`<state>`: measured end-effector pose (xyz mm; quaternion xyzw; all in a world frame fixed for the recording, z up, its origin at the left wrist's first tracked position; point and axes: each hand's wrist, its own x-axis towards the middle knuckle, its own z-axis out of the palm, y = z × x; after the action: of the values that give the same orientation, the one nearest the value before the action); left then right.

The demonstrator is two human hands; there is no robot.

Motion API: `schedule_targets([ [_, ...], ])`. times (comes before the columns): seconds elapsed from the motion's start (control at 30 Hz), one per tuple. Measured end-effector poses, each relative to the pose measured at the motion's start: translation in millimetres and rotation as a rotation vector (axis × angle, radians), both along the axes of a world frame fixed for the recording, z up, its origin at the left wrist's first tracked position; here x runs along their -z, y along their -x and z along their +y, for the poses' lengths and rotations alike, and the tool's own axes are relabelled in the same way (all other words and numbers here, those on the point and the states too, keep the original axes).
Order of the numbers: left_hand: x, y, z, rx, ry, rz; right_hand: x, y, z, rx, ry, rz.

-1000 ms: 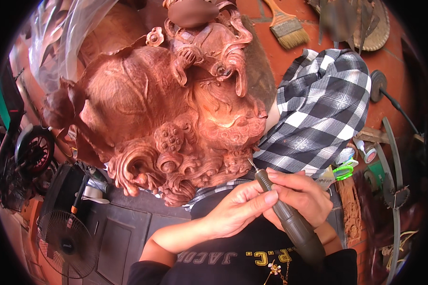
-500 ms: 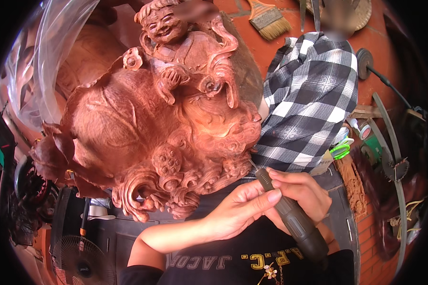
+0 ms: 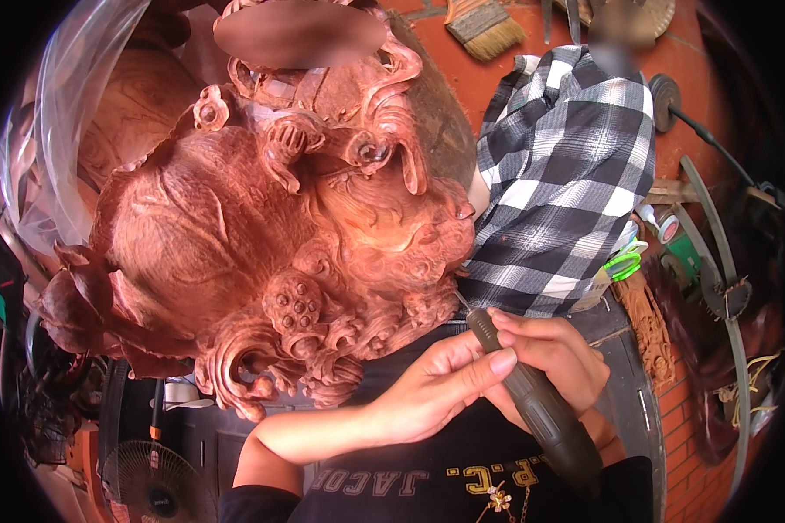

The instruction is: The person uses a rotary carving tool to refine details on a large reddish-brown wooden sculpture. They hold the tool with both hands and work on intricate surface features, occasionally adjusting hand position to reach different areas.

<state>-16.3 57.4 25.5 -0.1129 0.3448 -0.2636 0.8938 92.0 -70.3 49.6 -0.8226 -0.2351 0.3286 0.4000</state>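
A large reddish-brown wood carving (image 3: 192,209) fills the left and middle of the view, with a figure, a broad leaf form, a seed pod and curling waves cut into it. My right hand (image 3: 558,353) is wrapped round a dark rotary tool (image 3: 539,405), tilted with its thin metal bit up and to the left. My left hand (image 3: 436,383) is closed against the front part of the same tool, thumb laid across it. The bit's tip is close to the carving's lower right edge; whether it touches I cannot tell.
A black-and-white checked cloth (image 3: 567,192) lies right of the carving. Beyond it are a wide paintbrush (image 3: 486,30) and the red tiled floor (image 3: 445,52). Metal tools and a green-handled item (image 3: 624,264) are at the right. A fan (image 3: 157,484) stands at lower left, clear plastic sheeting (image 3: 61,139) at upper left.
The carving appears slightly farther left and lower in the view, and the cloth has shifted a little. Both hands and the rotary tool hold nearly the same place.
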Motion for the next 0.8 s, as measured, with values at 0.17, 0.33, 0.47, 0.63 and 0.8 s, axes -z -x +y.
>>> schedule_targets([
  [0.17, 2, 2, 0, -0.048, 0.031, 0.028, 5, 5, 0, 0.002, 0.006, -0.035],
  [0.33, 3, 2, 4, -0.015, 0.016, 0.009, 4, 3, 5, 0.016, -0.003, -0.008],
  [0.47, 1, 1, 6, 0.008, -0.013, 0.033, 6, 3, 7, 0.012, -0.019, -0.008],
  [0.63, 1, 0, 6, 0.007, -0.020, 0.024, 4, 0, 9, 0.006, -0.013, 0.023],
  [0.8, 0, 0, 7, -0.023, -0.030, 0.031, 4, -4, 12, -0.016, -0.014, 0.073],
])
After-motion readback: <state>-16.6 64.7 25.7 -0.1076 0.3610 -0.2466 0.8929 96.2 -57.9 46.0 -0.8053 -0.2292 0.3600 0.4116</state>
